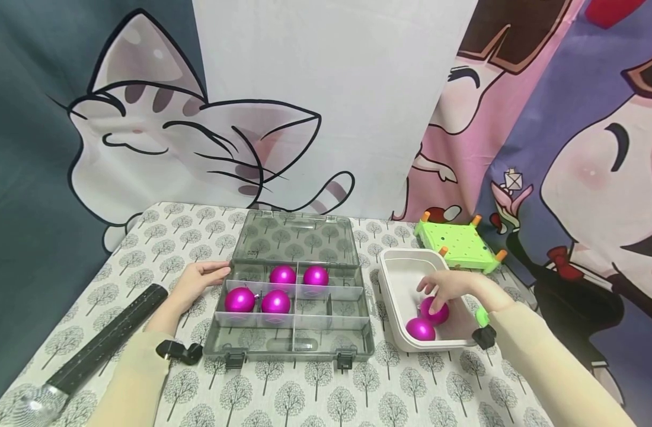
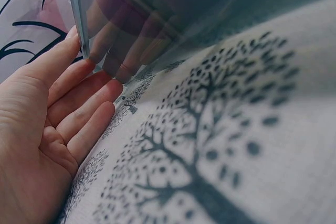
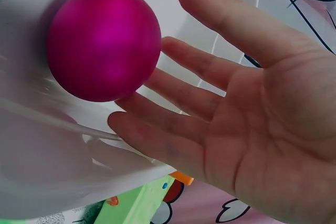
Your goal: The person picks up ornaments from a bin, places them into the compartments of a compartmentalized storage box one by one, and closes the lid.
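Note:
A grey see-through compartment box [image 1: 334, 339] lies with its lid raised, and several magenta baubles [image 1: 275, 302] sit in its back and middle rows. My left hand [image 1: 191, 286] is at the box's left side, fingers extended and fingertips against the wall [image 2: 81, 19]. On the right, a white plastic bin [image 1: 392, 284] contains two magenta baubles; the front one [image 1: 420, 329] lies near the bin's front wall. My right hand [image 1: 447, 286] reaches into the bin over the other bauble [image 3: 104, 43], with thumb and fingers spread and fingertips right at its surface. A silvery hanger shows on that bauble.
Left of my left arm lies a black tube with a clear rounded end [image 1: 109, 338]. Behind the bin is a small lime-green table-like toy [image 1: 456, 244] with orange legs pointing up. The tree-print cloth [image 1: 288, 397] covers the table, and printed cartoon curtains [image 1: 326, 89] hang behind.

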{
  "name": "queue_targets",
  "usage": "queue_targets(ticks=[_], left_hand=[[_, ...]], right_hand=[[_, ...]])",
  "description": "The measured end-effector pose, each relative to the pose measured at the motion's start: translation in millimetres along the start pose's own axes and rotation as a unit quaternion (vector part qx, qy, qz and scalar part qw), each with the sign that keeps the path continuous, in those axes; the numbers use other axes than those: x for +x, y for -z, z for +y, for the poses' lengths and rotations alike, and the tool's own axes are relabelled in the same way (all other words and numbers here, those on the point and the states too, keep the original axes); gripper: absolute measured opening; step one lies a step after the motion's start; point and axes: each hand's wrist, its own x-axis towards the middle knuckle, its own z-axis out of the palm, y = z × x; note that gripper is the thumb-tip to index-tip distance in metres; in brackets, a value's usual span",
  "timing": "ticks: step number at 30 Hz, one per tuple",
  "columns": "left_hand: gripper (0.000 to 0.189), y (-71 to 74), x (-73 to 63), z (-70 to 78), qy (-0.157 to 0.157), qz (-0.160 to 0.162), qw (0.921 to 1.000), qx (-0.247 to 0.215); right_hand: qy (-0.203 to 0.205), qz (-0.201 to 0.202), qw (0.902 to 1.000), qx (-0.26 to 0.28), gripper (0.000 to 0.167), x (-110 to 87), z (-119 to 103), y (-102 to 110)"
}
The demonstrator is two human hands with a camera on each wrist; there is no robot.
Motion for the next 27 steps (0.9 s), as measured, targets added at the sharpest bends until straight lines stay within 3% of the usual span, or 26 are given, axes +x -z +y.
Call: queue_targets(ticks=[4,9,14,21,27], left_hand=[[0.050,-0.1,0.6,-0.7,-0.003,0.000,1.0000,0.003],[0.050,0.3,-0.2,-0.2,0.003,0.001,1.0000,-0.001],[0.052,1.0,-1.5,1.3,0.005,-0.004,1.0000,-0.005],[0.051,1.2,-0.8,0.2,0.006,-0.004,1.0000,-0.005],[0.051,1.2,0.2,-1.4,0.007,-0.005,0.9999,-0.009]], right_hand=[[-0.003,-0.019,0.9996,-0.020,0.053,3.3,0,0],[-0.018,-0.044,0.9989,-0.006,0.052,8.6,1,-1],[-0.034,-0.048,0.9980,-0.022,0.051,12.4,1,-2],[-0.065,-0.064,0.9958,0.003,0.050,13.7,-1,-6],[-0.055,-0.079,0.9953,-0.013,0.041,14.2,-3,-6]])
